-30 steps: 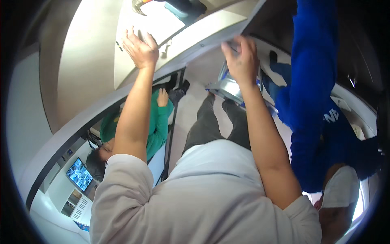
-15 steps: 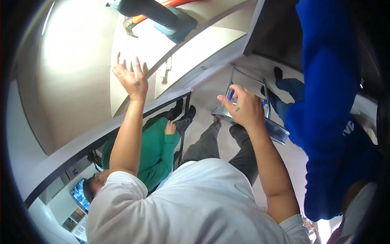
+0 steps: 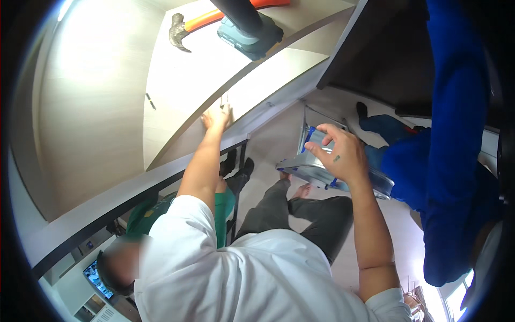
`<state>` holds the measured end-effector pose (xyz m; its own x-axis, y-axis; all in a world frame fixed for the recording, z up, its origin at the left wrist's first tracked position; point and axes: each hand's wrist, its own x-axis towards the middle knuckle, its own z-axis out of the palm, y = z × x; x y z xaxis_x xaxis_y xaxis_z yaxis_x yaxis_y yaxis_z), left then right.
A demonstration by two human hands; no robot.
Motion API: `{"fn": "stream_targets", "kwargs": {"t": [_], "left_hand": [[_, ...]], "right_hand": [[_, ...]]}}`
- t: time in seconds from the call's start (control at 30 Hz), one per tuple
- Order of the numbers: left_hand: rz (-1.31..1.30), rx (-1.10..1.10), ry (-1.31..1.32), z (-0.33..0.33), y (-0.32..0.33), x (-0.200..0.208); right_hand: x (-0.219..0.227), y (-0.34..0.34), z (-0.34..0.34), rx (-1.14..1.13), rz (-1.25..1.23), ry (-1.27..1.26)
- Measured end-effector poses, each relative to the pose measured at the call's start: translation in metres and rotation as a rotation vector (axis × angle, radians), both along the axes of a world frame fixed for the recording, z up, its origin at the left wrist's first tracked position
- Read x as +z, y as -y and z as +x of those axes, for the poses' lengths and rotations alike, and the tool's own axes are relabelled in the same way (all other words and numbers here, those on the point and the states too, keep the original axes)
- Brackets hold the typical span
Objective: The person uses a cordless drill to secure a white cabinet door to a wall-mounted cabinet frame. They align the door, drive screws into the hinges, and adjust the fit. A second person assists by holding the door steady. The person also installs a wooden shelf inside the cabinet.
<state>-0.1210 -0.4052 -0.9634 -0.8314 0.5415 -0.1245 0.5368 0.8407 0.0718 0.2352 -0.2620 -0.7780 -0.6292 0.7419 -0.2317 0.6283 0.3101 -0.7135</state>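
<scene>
The left hand (image 3: 216, 115) reaches to the pale lower shelf (image 3: 284, 65), in the upper middle of the frame; whether its fingers grip something, I cannot tell. The right hand (image 3: 346, 154), right of centre, keeps thumb and fingers apart, seen over a silver stepladder (image 3: 306, 170). At the top, an orange-handled hammer (image 3: 205, 21) lies beside a grey-black tool (image 3: 251, 36) on the upper shelf (image 3: 182, 80).

A white short-sleeved shirt (image 3: 268, 279), softly creased, fills the lower centre — dark grey-green trousers (image 3: 330, 214) above it, feet (image 3: 302, 190) bare — and a small dark mark (image 3: 336, 158) shows on the right hand (image 3: 346, 154), right of centre.
</scene>
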Motion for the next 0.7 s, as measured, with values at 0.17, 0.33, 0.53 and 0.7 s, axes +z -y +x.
{"fn": "stream_targets", "kwargs": {"t": [0.17,0.33,0.53,0.7], "left_hand": [[-0.034,0.024,0.025,-0.024,-0.010,-0.035],[0.318,0.031,0.078,-0.001,-0.019,-0.033],[0.434,-0.079,-0.090,0.035,-0.065,-0.076],[0.356,-0.040,-0.073,0.038,-0.072,-0.084]], "right_hand": [[-0.002,-0.002,-0.001,0.018,-0.005,0.007],[0.001,-0.002,-0.003,0.061,-0.011,0.047],[0.001,0.007,-0.001,0.192,0.120,0.111],[0.003,0.012,-0.006,0.221,0.087,0.096]]}}
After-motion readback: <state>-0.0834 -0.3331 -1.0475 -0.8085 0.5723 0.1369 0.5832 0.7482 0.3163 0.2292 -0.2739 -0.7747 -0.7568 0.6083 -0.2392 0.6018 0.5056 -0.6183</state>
